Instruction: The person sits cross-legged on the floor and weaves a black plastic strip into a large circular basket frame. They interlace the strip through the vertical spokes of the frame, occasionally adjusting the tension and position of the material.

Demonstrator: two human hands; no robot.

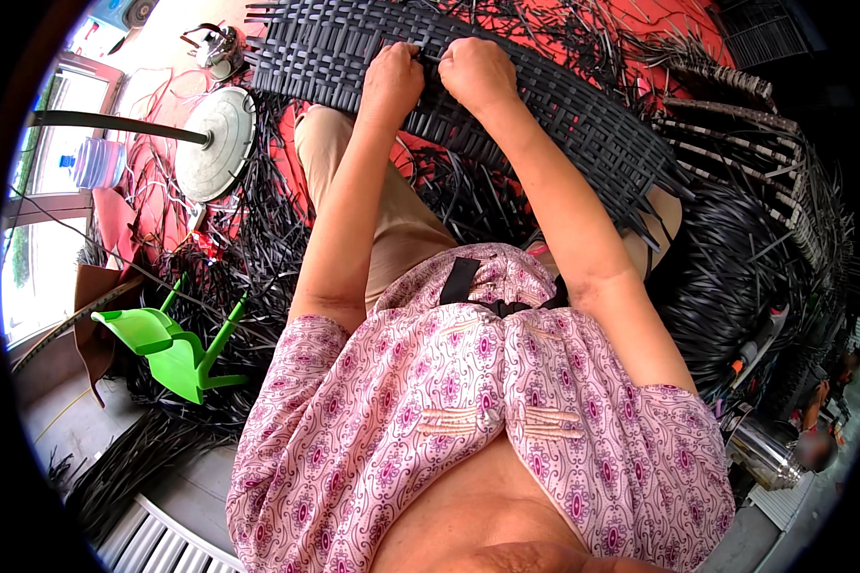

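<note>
A long panel woven from flat black strips [564,124] lies slantwise across my lap, with loose strip ends sticking out at both ends. Over its far middle part my left hand [393,84] is closed, and a short bit of black strip [418,53] shows at its thumb. Close beside it on the right, my right hand [478,73] is also closed, knuckles up, at the same spot on the weave. A dark strip seems to run between the two fists. What lies inside the right fingers is mostly hidden.
Heaps of loose black strips [726,277] cover the red floor around me. To the left stand a round pale base with a pole [215,143], a metal kettle [220,50], a water bottle [97,162] and a green plastic chair [177,349]. A steel flask [766,451] is at the lower right.
</note>
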